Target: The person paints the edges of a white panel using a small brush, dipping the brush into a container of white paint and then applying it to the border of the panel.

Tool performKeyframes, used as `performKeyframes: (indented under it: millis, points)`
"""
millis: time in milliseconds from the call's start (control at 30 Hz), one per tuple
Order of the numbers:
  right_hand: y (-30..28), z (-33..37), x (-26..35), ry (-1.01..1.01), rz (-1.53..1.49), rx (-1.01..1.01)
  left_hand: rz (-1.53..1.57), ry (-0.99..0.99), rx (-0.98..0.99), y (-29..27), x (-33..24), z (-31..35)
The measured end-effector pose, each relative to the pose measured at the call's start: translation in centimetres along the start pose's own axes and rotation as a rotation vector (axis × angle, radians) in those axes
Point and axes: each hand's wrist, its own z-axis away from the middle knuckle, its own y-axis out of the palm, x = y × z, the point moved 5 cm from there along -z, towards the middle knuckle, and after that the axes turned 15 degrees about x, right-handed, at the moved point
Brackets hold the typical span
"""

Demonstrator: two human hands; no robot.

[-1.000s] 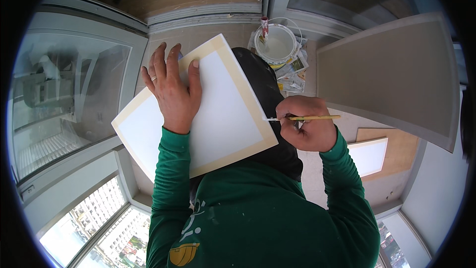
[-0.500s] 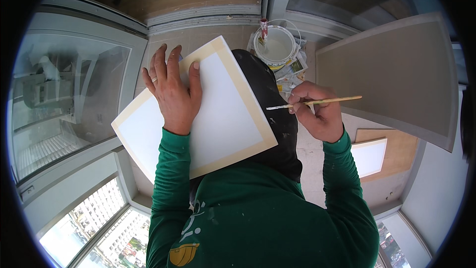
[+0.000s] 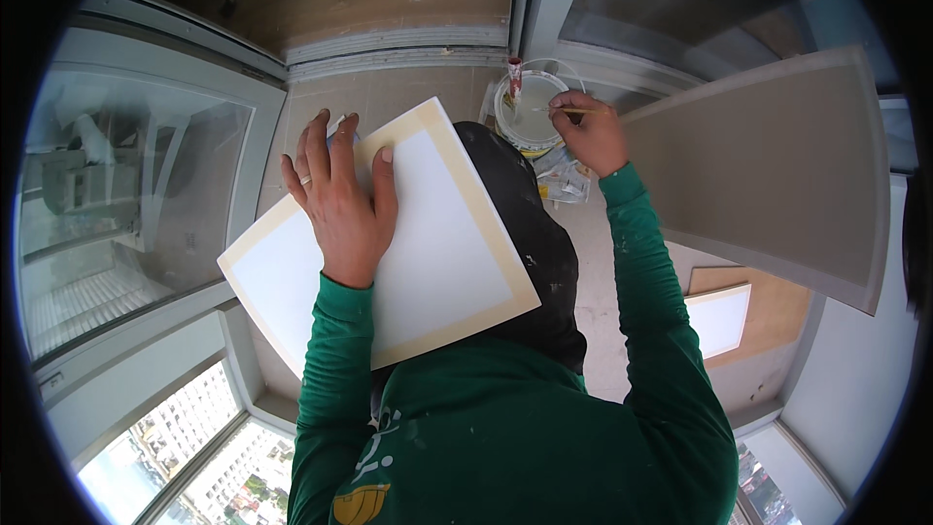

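A white panel [image 3: 437, 233] with a cream border lies tilted across my lap, over dark trousers. My left hand [image 3: 347, 209] rests on it with fingers spread, their tips reaching past its far edge. Something small, blue and white, peeks out by those fingertips, mostly hidden. Beyond my knee, my right hand [image 3: 591, 136] pinches a thin paintbrush [image 3: 583, 111], its tip pointing left over the white bucket [image 3: 515, 140]. Pale paint fills part of the bucket. A second brush with a red, paint-smeared handle [image 3: 514, 78] stands in it at the left side.
Stained paper [image 3: 569, 185] lies under the bucket. A large grey-brown panel [image 3: 768, 165] leans at the right. Below it, a smaller white panel [image 3: 717, 319] lies on a brown board [image 3: 777, 316]. A glass door [image 3: 136, 175] stands at the left, and a door track [image 3: 398, 51] crosses ahead.
My right hand has moved forward and left with the paintbrush, from beside my knee to over the bucket. My left hand stays on the panel.
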Motion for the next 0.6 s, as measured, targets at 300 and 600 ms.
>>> performKeyframes:
  millis: [300,600]
  points:
    - [3.2,-5.9,-7.0,0.084,0.179,0.176,0.024,-0.014,0.029,0.3,0.2,0.0]
    - [5.8,-9.9,-12.0,0.152,0.382,0.372,0.048,-0.019,0.047,0.1,0.3,-0.1]
